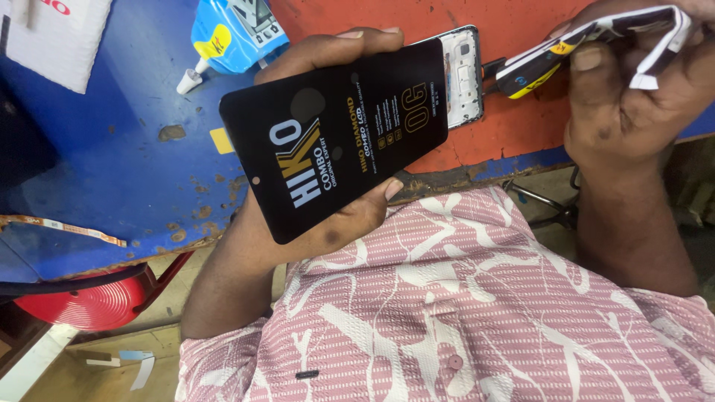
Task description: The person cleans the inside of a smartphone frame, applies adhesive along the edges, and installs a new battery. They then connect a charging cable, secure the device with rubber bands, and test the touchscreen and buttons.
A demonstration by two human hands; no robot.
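The desk (pixel 119 149) has a worn blue top, chipped and spotted with brown marks, and a frayed front edge. An orange-red mat (pixel 491 30) covers its far part under the hands. On the blue surface lie a blue glue tube with a white nozzle (pixel 223 37), a small yellow square sticker (pixel 221 141) and, at the upper left corner, a white cardboard box (pixel 59 37). Below the desk edge a red ribbed stool seat (pixel 93 301) shows, with scraps of paper on the pale floor (pixel 112 357) beside it. The person's pink patterned shirt (pixel 462 313) fills the lower part of the view.

The left hand (pixel 320 223) holds a black phone display panel (pixel 335 138) above the desk edge, thumb along its near long edge and fingers curled over the far long edge. The panel's long axis runs from lower left to upper right, tilted slightly up toward the right; the end with the small camera hole points to the lower left, and its printed protective film faces the camera. At its upper right end the panel overlaps a silver phone frame (pixel 463 74), which lies on the orange-red mat and shows only a narrow strip.

The right hand (pixel 633 97) is closed around a bundle of peeled film and paper backing (pixel 596 48), white, black and yellow, with the thumb pressed on top, just beside the phone frame.
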